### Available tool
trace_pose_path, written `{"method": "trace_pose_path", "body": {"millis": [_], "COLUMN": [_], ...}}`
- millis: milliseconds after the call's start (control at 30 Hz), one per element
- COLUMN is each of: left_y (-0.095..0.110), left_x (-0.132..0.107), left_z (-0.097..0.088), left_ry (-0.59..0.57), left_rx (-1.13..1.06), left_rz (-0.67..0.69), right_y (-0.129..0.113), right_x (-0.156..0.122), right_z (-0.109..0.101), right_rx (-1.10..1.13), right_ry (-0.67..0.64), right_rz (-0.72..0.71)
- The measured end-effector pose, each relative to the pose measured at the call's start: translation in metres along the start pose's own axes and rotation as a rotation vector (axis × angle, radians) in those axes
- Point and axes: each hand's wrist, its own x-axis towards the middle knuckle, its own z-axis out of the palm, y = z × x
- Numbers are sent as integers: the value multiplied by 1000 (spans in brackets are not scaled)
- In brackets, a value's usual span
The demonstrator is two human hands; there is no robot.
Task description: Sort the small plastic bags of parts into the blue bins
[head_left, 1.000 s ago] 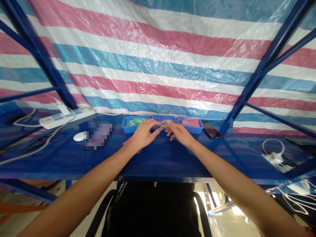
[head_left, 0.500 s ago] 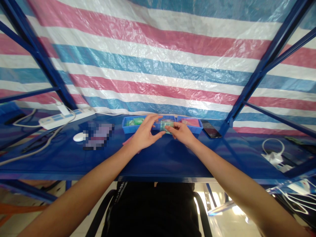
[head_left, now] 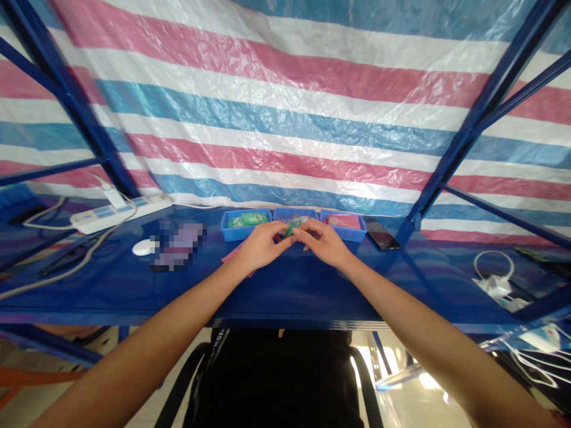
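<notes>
In front of the middle blue bin (head_left: 295, 212), my left hand (head_left: 266, 242) and my right hand (head_left: 325, 242) meet with their fingertips closed on a small green packet (head_left: 291, 229). Fingers cover most of the packet, so its shape and print are hidden. Green packets (head_left: 248, 220) lie in the left blue bin (head_left: 247, 235), beyond my left hand. The right blue bin (head_left: 355, 234) contains flat pink pieces (head_left: 344, 221). Something pink (head_left: 231, 255) on the table is partly covered by my left forearm; I cannot tell its kind.
A black phone (head_left: 381, 233) lies right of the bins on the blue table (head_left: 307, 297). To the left are a white mouse (head_left: 143, 247), a blurred-out item (head_left: 181, 245) and a white power strip (head_left: 122, 214) with cables. Blue metal posts (head_left: 468, 119) frame the striped sheet behind.
My left hand has come down and right, from spread fingers to a grip on the green packet beside my right hand. The left bin's packets are now uncovered.
</notes>
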Motion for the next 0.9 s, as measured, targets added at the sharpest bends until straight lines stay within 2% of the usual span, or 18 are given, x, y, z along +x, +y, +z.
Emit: {"method": "trace_pose_path", "body": {"millis": [100, 200, 300, 400, 467, 633, 733, 833, 900], "left_y": [1, 2, 1, -2, -6, -7, -1, 3, 2], "left_x": [1, 0, -2, -3, -3, 0, -1, -2, -3], "left_z": [-2, -2, 0, 2, 3, 1, 2, 6, 8], "left_ry": [21, 45, 53, 49, 51, 141, 90, 15, 10], "left_rx": [1, -134, -252, -246, -217, -148, -155, -220, -219], "left_rz": [-76, -151, -122, -96, -101, -66, -22, -3, 8], "right_y": [5, 11, 13, 14, 15, 21, 18, 9, 2], "right_x": [2, 3, 3, 5, 6, 8, 7, 4, 2], "right_z": [-1, 0, 1, 1, 0, -5, -5, -2, 1], "right_rx": [11, 75, 180, 240, 250, 179, 140, 173, 178], "right_ry": [27, 86, 68, -4, -7, 137, 199, 121, 56], "right_rz": [26, 88, 104, 83, 75, 141, 144, 82, 36]}}
